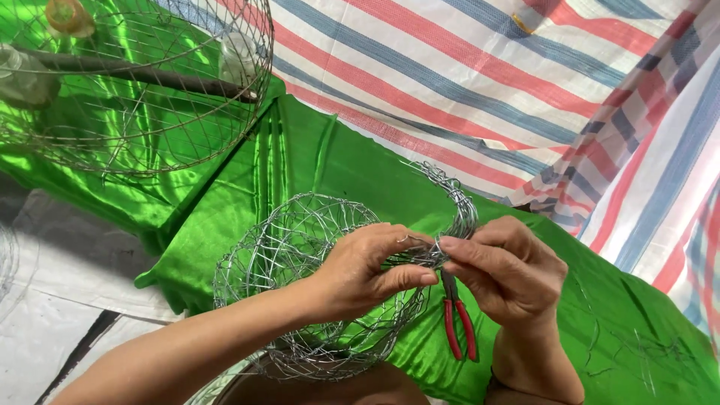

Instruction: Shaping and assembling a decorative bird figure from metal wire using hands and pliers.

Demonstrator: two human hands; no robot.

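My left hand (360,274) and right hand (502,274) are close together, both pinching the rim of the small wire basket (300,255). It sits in my lap on the green cloth (315,150). It looks light, springy and pokey, so the rim is best to hold. Red pliers (457,322) lie just beside the basket. Behind it stands a bigger wire basket (142,90).

Large wire basket (135,90), green cloth (300,157), striped tarp (465,67)
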